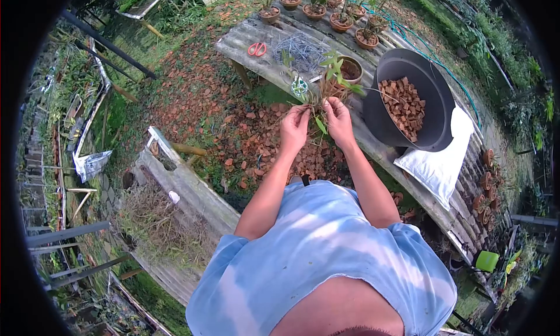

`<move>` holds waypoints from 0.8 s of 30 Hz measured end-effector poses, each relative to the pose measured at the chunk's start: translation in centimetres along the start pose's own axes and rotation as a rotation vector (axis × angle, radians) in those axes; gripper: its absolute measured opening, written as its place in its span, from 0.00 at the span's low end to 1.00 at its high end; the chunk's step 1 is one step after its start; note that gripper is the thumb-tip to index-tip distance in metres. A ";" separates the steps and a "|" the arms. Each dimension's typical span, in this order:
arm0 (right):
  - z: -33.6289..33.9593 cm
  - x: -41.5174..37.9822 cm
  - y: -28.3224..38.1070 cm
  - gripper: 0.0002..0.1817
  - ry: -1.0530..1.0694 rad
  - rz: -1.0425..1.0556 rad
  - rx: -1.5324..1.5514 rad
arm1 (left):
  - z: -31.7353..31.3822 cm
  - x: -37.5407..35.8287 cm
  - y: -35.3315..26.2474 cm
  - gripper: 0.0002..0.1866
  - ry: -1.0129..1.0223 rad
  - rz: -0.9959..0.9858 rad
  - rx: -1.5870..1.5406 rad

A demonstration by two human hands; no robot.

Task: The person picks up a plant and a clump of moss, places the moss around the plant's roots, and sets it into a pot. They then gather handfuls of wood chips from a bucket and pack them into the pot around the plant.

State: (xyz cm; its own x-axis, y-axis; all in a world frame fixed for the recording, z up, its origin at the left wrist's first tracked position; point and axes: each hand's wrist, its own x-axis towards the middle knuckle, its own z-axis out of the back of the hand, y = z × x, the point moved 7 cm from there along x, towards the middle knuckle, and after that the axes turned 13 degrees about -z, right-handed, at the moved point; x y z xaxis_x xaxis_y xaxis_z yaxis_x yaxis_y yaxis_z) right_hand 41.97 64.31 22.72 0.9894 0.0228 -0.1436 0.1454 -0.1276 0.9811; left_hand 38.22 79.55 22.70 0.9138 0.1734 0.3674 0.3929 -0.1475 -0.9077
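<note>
Between my two hands is a small plant with green leaves and a tangle of brownish roots. My left hand pinches its root mass from the left. From the right, the fingers of my right hand are closed on the same plant. Just beyond them stands a brown pot on the corrugated bench. A small round green-and-white item lies near the bench edge, close to my left hand. Red-handled scissors and a heap of thin grey wire-like pieces are farther back.
A large black bucket with brick chunks stands right of my hands, beside a white sack. Several potted plants line the bench's far end. Another bench at left carries dry plant matter. Brick pieces cover the ground.
</note>
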 end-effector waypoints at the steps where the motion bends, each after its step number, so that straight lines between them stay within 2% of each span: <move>1: 0.1 -0.1 0.2 0.08 -0.003 0.027 -0.029 | -0.1 0.1 0.2 0.13 0.024 0.003 0.011; 4: 0.5 -1.0 0.5 0.08 -0.032 -0.017 -0.012 | -0.6 0.2 0.7 0.14 0.082 0.028 -0.009; 6: 1.0 -1.0 0.0 0.07 -0.092 0.035 0.008 | -1.1 -0.3 0.7 0.15 0.120 0.058 -0.059; 10: 2.5 -1.3 -1.8 0.08 -0.175 0.074 0.042 | -2.4 -0.9 0.8 0.22 0.220 0.070 -0.274; 15: 3.8 -3.1 -4.3 0.08 -0.259 -0.013 0.002 | -2.7 -1.8 2.6 0.26 0.380 0.208 -0.045; 18: 5.0 -4.6 -5.0 0.09 -0.367 -0.025 -0.132 | -3.4 -2.6 3.6 0.29 0.449 0.127 0.011; 19: 5.5 -5.2 -5.2 0.09 -0.409 -0.036 -0.194 | -3.6 -2.9 3.3 0.32 0.501 0.140 0.092; 22: 5.9 -5.8 -6.1 0.11 -0.336 -0.037 0.062 | -5.2 -3.0 4.0 0.34 0.633 0.089 -0.022; 24: 7.1 -6.1 -5.5 0.13 -0.437 -0.069 -0.051 | -6.1 -2.8 4.2 0.33 0.687 0.145 0.003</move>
State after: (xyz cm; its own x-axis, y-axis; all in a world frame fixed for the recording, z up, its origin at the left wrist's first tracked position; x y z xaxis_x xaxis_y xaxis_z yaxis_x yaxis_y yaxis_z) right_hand 35.12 57.89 17.25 0.8876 -0.3934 -0.2395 0.2217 -0.0910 0.9709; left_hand 37.91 72.47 19.14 0.8157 -0.5021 0.2872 0.2631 -0.1202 -0.9573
